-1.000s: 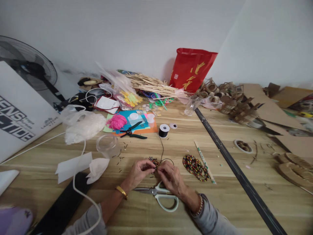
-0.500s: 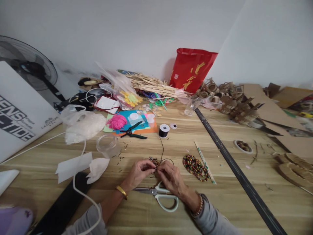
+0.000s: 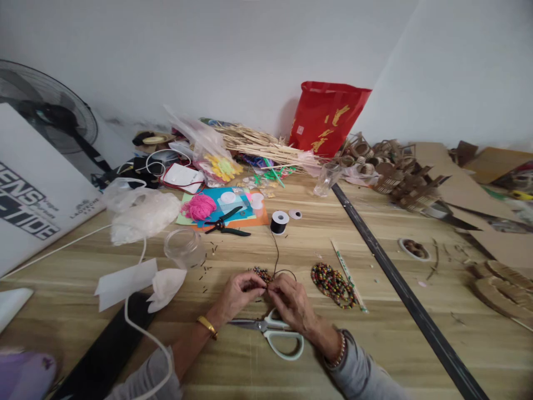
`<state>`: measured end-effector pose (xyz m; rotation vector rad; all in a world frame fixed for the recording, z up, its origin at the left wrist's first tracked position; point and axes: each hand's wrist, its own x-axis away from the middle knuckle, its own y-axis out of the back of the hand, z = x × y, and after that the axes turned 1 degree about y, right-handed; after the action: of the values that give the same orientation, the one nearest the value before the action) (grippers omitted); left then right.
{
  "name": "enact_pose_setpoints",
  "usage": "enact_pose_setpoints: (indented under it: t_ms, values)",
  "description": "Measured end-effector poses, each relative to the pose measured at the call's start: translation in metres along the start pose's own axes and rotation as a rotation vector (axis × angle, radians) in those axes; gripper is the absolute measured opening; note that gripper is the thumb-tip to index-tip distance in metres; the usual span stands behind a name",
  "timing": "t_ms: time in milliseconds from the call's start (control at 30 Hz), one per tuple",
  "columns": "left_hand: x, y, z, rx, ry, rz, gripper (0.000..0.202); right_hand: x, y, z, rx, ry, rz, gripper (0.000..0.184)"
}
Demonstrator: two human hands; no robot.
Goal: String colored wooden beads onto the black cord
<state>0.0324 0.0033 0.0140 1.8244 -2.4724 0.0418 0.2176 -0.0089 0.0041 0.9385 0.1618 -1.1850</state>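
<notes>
My left hand (image 3: 238, 293) and my right hand (image 3: 291, 300) meet fingertip to fingertip over the wooden table (image 3: 291, 366), both pinched on a small beaded piece (image 3: 262, 274) of mixed colours strung on a dark cord (image 3: 276, 253). The cord runs back to a black spool (image 3: 278, 222). White-handled scissors (image 3: 272, 332) lie flat just under my wrists. A finished coil of coloured beads (image 3: 333, 284) rests to the right of my right hand.
A clear jar (image 3: 184, 248), white tissue (image 3: 137, 280) and a plastic bag (image 3: 139, 214) sit at the left. Black pliers (image 3: 227, 225) and pink yarn (image 3: 199, 207) lie behind. A red bag (image 3: 328, 118), straw bundle (image 3: 260, 145) and cardboard pieces (image 3: 400, 175) line the back. A dark rail (image 3: 400, 286) crosses the right.
</notes>
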Motion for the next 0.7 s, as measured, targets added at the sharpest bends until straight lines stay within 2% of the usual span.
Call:
enact_pose_setpoints:
  t_ms: [700]
  values:
    - [0.0006, -0.0018, -0.0036, -0.071, -0.068, 0.019, 0.005, 0.0008, -0.0005, -0.0008, -0.004, -0.009, -0.003, 0.011]
